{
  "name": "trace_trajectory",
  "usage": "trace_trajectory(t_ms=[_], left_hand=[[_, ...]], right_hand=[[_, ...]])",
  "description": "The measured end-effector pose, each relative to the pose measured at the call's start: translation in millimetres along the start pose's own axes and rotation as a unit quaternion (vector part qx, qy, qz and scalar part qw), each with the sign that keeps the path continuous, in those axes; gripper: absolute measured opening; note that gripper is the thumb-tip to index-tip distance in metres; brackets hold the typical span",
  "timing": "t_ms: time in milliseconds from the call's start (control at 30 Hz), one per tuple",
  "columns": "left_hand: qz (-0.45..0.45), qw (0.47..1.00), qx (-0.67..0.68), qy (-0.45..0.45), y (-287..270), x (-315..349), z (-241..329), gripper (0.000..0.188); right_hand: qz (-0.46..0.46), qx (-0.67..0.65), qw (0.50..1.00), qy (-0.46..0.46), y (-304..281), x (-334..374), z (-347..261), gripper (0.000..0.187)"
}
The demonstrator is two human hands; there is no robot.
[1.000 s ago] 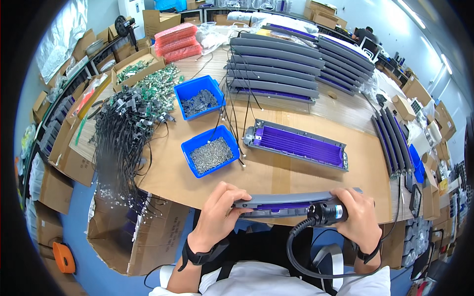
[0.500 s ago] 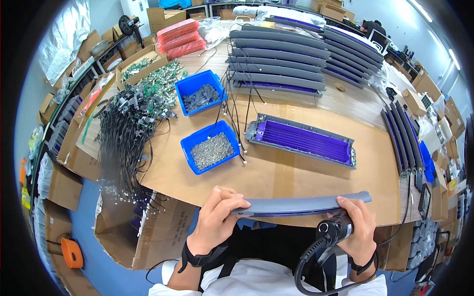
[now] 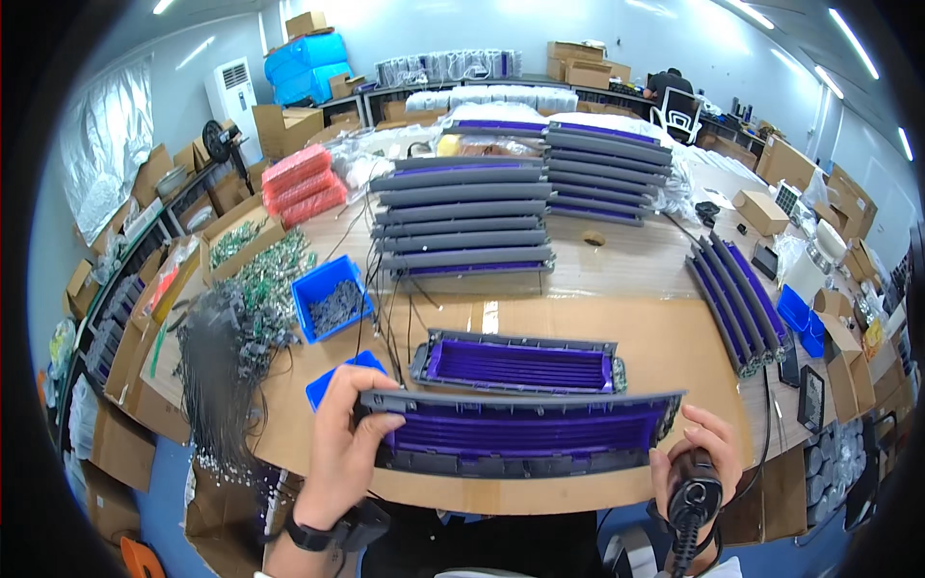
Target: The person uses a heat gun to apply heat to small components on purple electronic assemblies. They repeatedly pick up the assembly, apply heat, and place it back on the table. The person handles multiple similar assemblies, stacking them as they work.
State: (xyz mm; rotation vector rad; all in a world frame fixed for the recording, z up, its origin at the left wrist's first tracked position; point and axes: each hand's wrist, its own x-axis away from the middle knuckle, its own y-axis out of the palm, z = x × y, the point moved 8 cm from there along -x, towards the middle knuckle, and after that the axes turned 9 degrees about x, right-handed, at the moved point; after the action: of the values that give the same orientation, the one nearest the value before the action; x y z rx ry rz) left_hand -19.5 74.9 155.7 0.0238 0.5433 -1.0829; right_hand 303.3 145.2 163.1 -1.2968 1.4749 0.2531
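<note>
My left hand [image 3: 349, 433] grips the left end of a long grey housing with a ribbed purple inside [image 3: 520, 438], thumb on its inner side. The housing is held above the front of the table, its purple side facing me. At its right end is my right hand [image 3: 718, 443], closed around a black corded hand tool [image 3: 694, 491]; its tip is hidden. Whether the right fingers also touch the housing, I cannot tell. Just behind lies a similar housing [image 3: 525, 366] on the cardboard sheet [image 3: 665, 332], its purple side up.
A blue bin of dark small parts [image 3: 332, 303] and a partly hidden blue bin [image 3: 352, 371] stand left. Beyond are bundled black cables [image 3: 217, 356] and green circuit boards [image 3: 275, 265]. Stacked grey housings [image 3: 462, 217] fill the back; more housings [image 3: 737, 299] lie right. A person [image 3: 667, 85] sits far off.
The held housing has turned from its grey outer face to show its purple inside and is further forward. My view has lifted, showing more of the room. The right hand still holds the tool.
</note>
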Motion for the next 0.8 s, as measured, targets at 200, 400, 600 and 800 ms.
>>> trace_trajectory(t_ms=[200,400,600,800], left_hand=[[-0.014,1.0,0.012,-0.005,-7,-102,25,0.024],[-0.001,0.995,0.104,-0.004,-30,-230,9,0.021],[-0.012,0.987,0.151,-0.054,-39,-326,-28,0.02],[-0.034,0.99,0.091,-0.105,-62,-386,-102,0.025]], right_hand=[[-0.027,0.029,0.998,0.047,-17,12,37,0.045],[-0.022,-0.024,0.998,0.062,-29,3,63,0.04],[-0.003,0.035,0.998,0.056,-31,-9,76,0.039],[-0.025,0.048,0.996,0.077,-24,-17,89,0.039]])
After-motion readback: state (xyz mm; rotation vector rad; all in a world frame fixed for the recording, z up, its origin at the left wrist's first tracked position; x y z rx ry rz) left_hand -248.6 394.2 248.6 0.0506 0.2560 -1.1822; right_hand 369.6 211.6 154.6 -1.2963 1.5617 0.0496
